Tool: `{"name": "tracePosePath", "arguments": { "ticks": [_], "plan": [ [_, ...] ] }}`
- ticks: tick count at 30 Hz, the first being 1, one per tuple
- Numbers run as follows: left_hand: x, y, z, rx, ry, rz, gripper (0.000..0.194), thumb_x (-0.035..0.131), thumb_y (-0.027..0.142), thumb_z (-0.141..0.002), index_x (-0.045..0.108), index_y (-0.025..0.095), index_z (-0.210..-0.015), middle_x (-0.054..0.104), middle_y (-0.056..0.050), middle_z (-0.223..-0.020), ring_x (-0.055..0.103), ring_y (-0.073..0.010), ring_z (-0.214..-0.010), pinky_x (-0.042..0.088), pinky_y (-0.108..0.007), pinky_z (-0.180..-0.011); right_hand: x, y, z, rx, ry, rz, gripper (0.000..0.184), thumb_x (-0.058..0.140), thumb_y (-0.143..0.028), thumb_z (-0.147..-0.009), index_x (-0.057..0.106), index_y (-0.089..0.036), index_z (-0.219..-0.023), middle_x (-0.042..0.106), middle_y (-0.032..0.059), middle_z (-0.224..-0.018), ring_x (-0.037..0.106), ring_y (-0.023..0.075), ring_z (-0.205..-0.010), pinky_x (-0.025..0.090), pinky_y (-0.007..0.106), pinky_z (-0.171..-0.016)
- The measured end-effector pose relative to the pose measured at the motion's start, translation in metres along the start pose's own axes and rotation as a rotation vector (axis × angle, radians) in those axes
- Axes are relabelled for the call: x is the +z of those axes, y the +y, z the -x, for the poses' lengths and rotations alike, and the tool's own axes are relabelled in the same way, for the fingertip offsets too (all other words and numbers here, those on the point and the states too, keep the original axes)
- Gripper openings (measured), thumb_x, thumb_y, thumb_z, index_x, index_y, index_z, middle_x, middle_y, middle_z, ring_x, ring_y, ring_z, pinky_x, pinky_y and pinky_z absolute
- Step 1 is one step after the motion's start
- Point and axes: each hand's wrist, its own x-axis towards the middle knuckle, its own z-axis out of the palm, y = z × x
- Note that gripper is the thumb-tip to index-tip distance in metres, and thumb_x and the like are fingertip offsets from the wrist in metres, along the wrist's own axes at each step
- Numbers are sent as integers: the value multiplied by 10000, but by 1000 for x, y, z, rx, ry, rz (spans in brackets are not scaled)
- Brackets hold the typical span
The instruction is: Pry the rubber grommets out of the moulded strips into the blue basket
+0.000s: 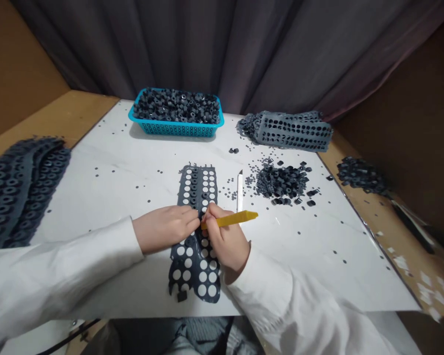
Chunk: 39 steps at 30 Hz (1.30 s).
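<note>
A dark rubber sheet [198, 261] with rows of round holes lies lengthwise on the white table in front of me. Through many holes the white surface shows, while thick black rings sit along its upper middle. My left hand [170, 224] rests across the sheet from the left, its fingers bent and pressed together on it near the centre. From the right, my right hand [225, 239] grips a slim yellow-handled tool [235, 218], pen-like. Its working end is hidden between my fingertips, which nearly meet those of the left hand.
Behind stands a blue basket [177, 129] full of black rings. Perforated sheets [296, 130] are stacked back right, with more ringed sheets [18, 192] at far left. Loose black pieces [283, 182] lie in a pile right of a white pointed tool [240, 190]. Small discs are scattered about.
</note>
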Motion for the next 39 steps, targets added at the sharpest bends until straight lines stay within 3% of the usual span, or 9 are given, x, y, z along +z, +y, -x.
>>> {"name": "tracePosePath", "arguments": {
  "ticks": [5,9,16,21,29,32,34,37,39],
  "plan": [
    [-24,-18,10,-378,345,389,184,436,281,-904,588,179,-889,645,-30,-835,587,-152,-758,468,-255,-703,-2,5,-1,51,-52,-56,206,331,-186,-867,440,-204,-694,475,-32,-574,472,131,-550,360,247,-554],
    [-29,-20,13,-534,248,579,183,473,309,-868,603,182,-846,650,-4,-797,587,-152,-739,459,-245,-664,-3,8,-4,88,-14,-231,215,350,-223,-877,468,-196,-700,496,-38,-574,489,116,-530,376,230,-537],
    [0,-12,3,-236,155,375,233,450,172,-859,634,180,-1001,631,-49,-910,592,-156,-836,459,-261,-771,-4,9,-13,89,41,-218,229,371,-266,-892,477,-193,-702,531,-33,-598,518,119,-570,396,235,-581],
    [-2,-17,-1,-190,79,280,215,513,230,-862,633,165,-1028,622,-65,-905,600,-170,-825,478,-273,-748,-2,9,-13,72,18,-201,224,356,-241,-884,475,-195,-700,518,-36,-591,512,119,-569,391,237,-593],
    [7,-12,-5,9,66,-155,275,356,93,-885,612,121,-789,586,-81,-730,562,-184,-667,483,-297,-618,-3,4,-17,3,-8,-22,205,316,-209,-867,374,-218,-670,446,-38,-561,466,138,-562,350,250,-563],
    [9,-12,-5,60,130,-128,286,339,73,-875,604,124,-779,599,-81,-710,562,-178,-659,484,-290,-620,-4,4,-20,23,-26,-4,217,321,-196,-864,349,-221,-650,432,-40,-540,454,135,-545,337,249,-547],
    [-1,-15,-3,-68,254,58,235,378,148,-895,600,142,-816,623,-64,-753,574,-160,-689,489,-267,-648,-4,6,-21,36,-37,-11,215,323,-196,-865,357,-219,-654,437,-41,-535,452,133,-539,333,247,-542],
    [-28,-28,1,-472,542,326,172,479,291,-870,600,172,-838,644,-30,-792,586,-149,-726,487,-254,-677,-3,11,-21,50,-44,-53,194,319,-199,-870,394,-215,-693,456,-43,-546,460,129,-538,335,244,-538],
    [-49,-44,2,-672,592,461,226,513,380,-837,603,174,-823,637,-19,-752,567,-141,-661,474,-243,-611,-2,15,-20,57,-46,-98,191,318,-197,-871,410,-212,-704,460,-47,-546,465,125,-536,342,239,-541]
  ]
}}
